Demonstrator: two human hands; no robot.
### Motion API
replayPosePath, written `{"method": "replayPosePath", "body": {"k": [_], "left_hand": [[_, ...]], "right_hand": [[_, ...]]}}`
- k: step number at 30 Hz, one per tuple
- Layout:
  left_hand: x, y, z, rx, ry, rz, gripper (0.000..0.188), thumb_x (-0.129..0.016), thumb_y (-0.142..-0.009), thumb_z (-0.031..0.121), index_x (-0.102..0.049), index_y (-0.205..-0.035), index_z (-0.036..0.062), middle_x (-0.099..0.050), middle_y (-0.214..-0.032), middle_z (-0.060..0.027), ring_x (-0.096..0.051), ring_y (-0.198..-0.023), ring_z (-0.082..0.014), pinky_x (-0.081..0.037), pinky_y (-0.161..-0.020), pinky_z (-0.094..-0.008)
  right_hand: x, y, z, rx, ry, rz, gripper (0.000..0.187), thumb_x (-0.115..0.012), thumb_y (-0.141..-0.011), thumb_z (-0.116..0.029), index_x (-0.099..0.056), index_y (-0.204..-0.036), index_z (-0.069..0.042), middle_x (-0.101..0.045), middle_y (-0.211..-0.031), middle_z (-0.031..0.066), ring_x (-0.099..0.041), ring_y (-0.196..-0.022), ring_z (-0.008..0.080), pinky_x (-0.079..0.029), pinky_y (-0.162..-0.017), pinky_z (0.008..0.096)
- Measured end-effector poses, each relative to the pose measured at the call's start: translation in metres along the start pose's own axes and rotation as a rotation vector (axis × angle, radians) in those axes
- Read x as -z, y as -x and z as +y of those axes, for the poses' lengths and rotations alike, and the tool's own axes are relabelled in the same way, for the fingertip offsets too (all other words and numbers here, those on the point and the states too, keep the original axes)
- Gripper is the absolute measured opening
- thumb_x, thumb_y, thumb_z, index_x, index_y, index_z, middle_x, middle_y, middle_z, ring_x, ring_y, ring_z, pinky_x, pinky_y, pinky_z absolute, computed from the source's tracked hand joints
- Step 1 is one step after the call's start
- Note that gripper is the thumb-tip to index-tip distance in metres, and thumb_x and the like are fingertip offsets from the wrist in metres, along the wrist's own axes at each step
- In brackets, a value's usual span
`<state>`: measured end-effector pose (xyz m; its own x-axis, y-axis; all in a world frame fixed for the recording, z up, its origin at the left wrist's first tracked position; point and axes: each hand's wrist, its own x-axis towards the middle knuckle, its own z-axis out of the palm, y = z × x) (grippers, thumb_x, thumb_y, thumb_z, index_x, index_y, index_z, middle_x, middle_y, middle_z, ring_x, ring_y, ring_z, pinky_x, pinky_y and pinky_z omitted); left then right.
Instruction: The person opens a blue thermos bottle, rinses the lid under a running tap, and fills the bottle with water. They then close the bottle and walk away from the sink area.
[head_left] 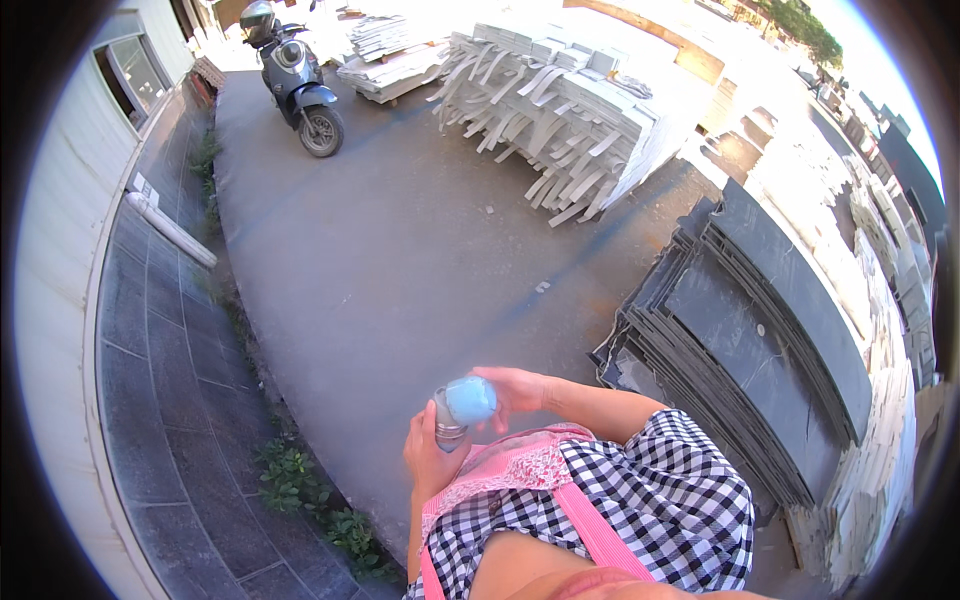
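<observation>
In front of my chest a small drinking bottle is held tilted, its top toward the right. Its body looks grey and shiny, and a rounded light blue lid covers the upper end. My left hand is closed round the body, with the thumb along the near side. At the lid's right side is my right hand, its fingers curled about the lid and partly hidden behind it. A pink apron with lace trim lies just below both hands.
A stack of dark slabs stands close on my right. Ahead are piles of pale strips and a parked scooter. Along the left runs a building wall with a white pipe and green weeds at its foot.
</observation>
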<state>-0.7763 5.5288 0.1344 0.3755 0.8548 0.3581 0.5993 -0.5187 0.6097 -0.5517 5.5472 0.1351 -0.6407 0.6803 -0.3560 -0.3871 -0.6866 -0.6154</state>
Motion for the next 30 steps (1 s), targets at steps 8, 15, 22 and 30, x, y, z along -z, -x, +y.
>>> {"method": "replayPosePath", "body": {"k": [8,15,22,30], "left_hand": [[0.078,-0.096,-0.111,-0.072,-0.047,-0.183,0.081,-0.079,-0.059,0.024,-0.043,-0.131,0.0154,-0.055,-0.105,-0.0141,-0.059,-0.087,-0.0351,-0.049,-0.070,-0.0433],[0.093,-0.169,-0.193,0.083,-0.021,-0.413,0.097,-0.080,-0.057,0.022,-0.030,-0.140,0.0138,-0.055,-0.107,-0.0143,-0.060,-0.093,-0.0351,-0.049,-0.073,-0.0431],[0.105,-0.307,-0.270,0.254,-0.076,-0.244,0.092,-0.079,-0.060,0.026,-0.033,-0.139,0.0110,-0.054,-0.109,-0.0158,-0.060,-0.093,-0.0357,-0.049,-0.075,-0.0435],[0.147,-0.482,-0.343,0.411,-0.121,-0.110,0.103,-0.082,-0.055,0.014,-0.026,-0.142,0.0055,-0.051,-0.126,-0.0212,-0.056,-0.110,-0.0352,-0.046,-0.089,-0.0392]], "right_hand": [[-0.046,-0.135,-0.067,-0.041,0.049,0.337,0.067,-0.024,-0.093,-0.061,-0.051,-0.113,-0.003,-0.063,-0.084,0.0180,-0.063,-0.057,0.0289,-0.055,-0.051,0.0390],[-0.041,-0.250,-0.107,0.241,0.292,0.716,0.048,-0.035,-0.094,-0.052,-0.049,-0.109,-0.009,-0.057,-0.098,0.0147,-0.062,-0.068,0.0243,-0.054,-0.048,0.0368],[0.005,-0.372,-0.232,0.517,0.883,0.375,0.055,-0.050,-0.087,-0.054,-0.043,-0.120,-0.011,-0.056,-0.110,0.0167,-0.061,-0.090,0.0307,-0.051,-0.067,0.0416],[0.021,-0.523,-0.412,0.587,1.080,0.117,0.060,-0.057,-0.081,-0.054,-0.045,-0.121,-0.010,-0.056,-0.112,0.0172,-0.059,-0.096,0.0364,-0.048,-0.078,0.0459]]}}
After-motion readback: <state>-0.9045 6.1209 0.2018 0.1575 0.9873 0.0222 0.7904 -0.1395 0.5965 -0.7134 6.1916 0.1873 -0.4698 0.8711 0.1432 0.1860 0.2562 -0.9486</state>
